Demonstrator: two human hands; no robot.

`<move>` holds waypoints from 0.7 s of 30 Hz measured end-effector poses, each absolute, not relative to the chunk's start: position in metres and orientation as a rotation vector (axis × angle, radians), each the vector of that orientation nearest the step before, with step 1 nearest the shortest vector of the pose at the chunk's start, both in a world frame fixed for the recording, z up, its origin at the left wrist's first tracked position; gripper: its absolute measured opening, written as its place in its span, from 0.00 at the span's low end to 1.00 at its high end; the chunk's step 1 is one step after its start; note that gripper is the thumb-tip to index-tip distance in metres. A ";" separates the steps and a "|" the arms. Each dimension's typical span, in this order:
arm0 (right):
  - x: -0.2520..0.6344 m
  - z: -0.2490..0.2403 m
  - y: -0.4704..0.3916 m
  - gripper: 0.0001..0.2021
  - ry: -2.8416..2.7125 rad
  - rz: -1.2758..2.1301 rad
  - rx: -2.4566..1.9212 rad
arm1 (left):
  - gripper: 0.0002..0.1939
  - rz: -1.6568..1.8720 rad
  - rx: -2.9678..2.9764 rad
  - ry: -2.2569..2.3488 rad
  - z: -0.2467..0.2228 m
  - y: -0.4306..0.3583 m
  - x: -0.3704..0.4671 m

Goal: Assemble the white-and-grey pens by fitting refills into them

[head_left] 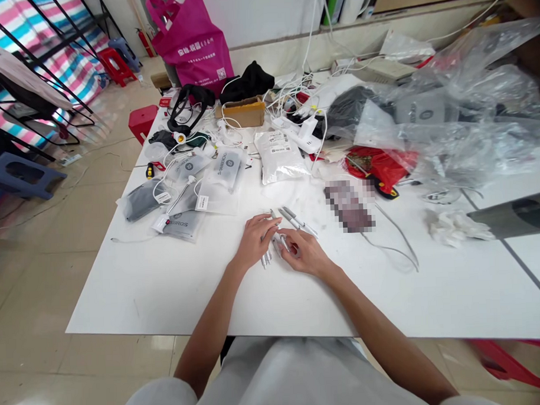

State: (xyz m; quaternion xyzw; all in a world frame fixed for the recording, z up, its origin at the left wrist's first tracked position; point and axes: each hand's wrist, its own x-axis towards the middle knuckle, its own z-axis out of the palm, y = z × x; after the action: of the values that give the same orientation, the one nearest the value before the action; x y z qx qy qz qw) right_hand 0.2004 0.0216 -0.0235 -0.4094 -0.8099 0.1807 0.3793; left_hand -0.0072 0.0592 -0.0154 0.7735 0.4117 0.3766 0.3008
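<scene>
My left hand (256, 237) is bent over a few slim silver-grey pens (266, 260), whose ends stick out below its fingers and beyond the fingertips. Close beside it, my right hand (305, 251) has thumb and fingers curled round a small greyish curved thing (293, 247) that I cannot make out. The fingertips of both hands almost meet above the white table (273, 303). Just past my right fingers, several more grey pens (292, 218) lie side by side, pointing away to the upper left. My fingers partly hide the pens between the hands.
Grey zip pouches (188, 224) with a white cable lie to the left. A white packet (281, 156) sits ahead, before tangled cables and a cardboard box (240, 114). A blurred-out item (350, 205), crumpled tissue (457, 227) and a dark cylinder (518, 214) lie right.
</scene>
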 end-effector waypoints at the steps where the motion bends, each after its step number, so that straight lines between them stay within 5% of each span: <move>1: 0.202 -0.024 0.023 0.16 -2.100 0.448 -1.066 | 0.20 0.960 2.116 1.094 -0.018 0.060 -0.007; 14: 0.207 -0.031 0.029 0.11 -2.226 0.454 -1.090 | 0.23 0.864 2.209 1.186 -0.031 0.064 -0.008; 21: 0.220 -0.029 0.040 0.11 -2.023 0.054 -1.404 | 0.20 0.898 2.205 1.249 -0.036 0.064 -0.008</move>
State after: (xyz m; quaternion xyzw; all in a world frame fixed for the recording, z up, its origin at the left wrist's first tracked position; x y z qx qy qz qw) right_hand 0.2197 0.0401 -0.0290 -0.5375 -0.7745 0.0206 0.3329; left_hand -0.0081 0.0637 -0.0365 0.7992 0.4527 0.3256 0.2245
